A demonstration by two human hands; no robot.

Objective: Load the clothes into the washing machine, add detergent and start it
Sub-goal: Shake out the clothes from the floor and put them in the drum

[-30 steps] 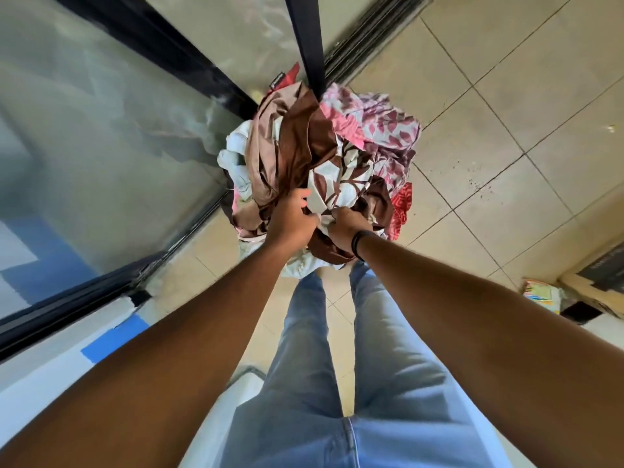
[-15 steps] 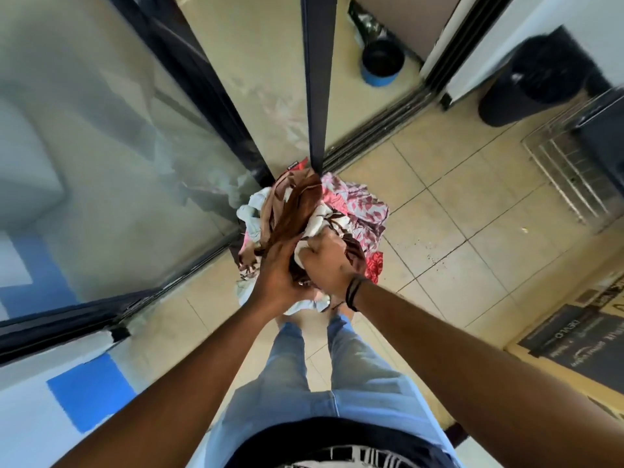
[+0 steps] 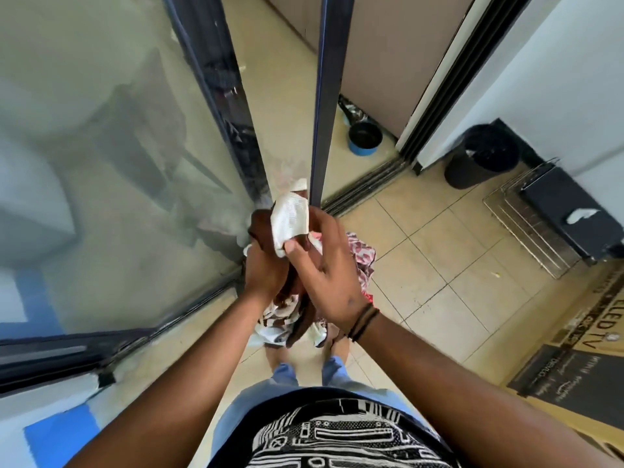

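Clothes [image 3: 290,312] bunched between left hand [image 3: 266,268] and right hand [image 3: 324,265], above the tiled floor [image 3: 439,265]. Glass door [image 3: 111,157] to the left; bin [image 3: 481,155], wire rack [image 3: 530,221] and, seemingly, a cardboard box [image 3: 574,373] to the right.

Clothes [image 3: 287,309]: soft cloth, brown and white print, matt. Floor [image 3: 439,265]: smooth beige tile. Door [image 3: 101,130]: glossy glass, dark metal frame. Rack [image 3: 526,217]: bare wire metal. Box [image 3: 574,366]: matt printed cardboard.
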